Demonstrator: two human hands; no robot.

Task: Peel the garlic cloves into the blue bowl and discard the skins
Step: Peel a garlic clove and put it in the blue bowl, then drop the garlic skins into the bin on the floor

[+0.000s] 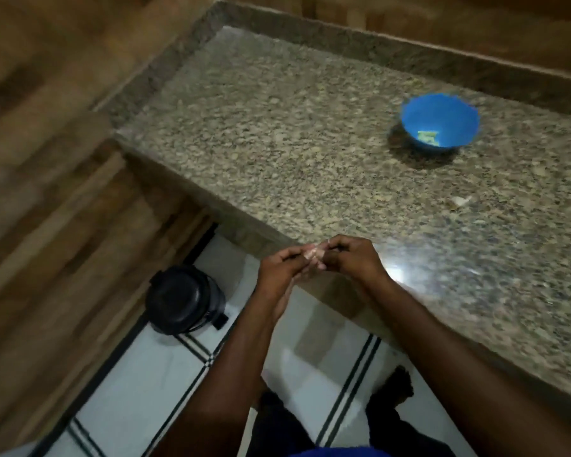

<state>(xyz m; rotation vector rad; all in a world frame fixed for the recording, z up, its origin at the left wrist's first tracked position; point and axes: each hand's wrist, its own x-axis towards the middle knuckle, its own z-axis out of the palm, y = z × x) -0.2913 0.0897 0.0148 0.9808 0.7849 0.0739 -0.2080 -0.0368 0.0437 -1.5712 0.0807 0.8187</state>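
A pale garlic clove is pinched between my left hand and my right hand, just over the front edge of the granite counter. Fingers of both hands curl round the clove and hide most of it. The blue bowl stands far back on the right of the counter, with a few pale peeled pieces at its bottom. A small pale scrap of skin lies on the counter between the bowl and my hands.
A black bin stands on the white tiled floor below and left of my hands. Wood-patterned walls enclose the counter at the left and back. My legs show below.
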